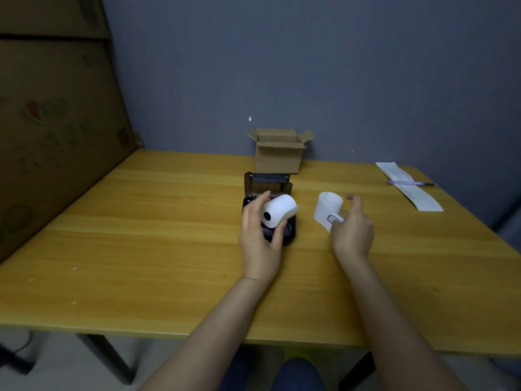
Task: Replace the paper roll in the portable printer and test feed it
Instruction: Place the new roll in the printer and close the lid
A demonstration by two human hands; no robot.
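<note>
A small black portable printer sits mid-table with its lid raised toward the back. My left hand grips a white paper roll just above the printer's open bay, core hole facing me, a loose flap at its right. A second white roll with a blue mark stands on the table to the right of the printer. My right hand rests against that roll with fingers spread, thumb lifted; I cannot tell if it grips it.
An open cardboard box stands behind the printer near the grey wall. A long printed paper strip and a purple pen lie at the far right. A large cardboard panel lines the wooden table's left side.
</note>
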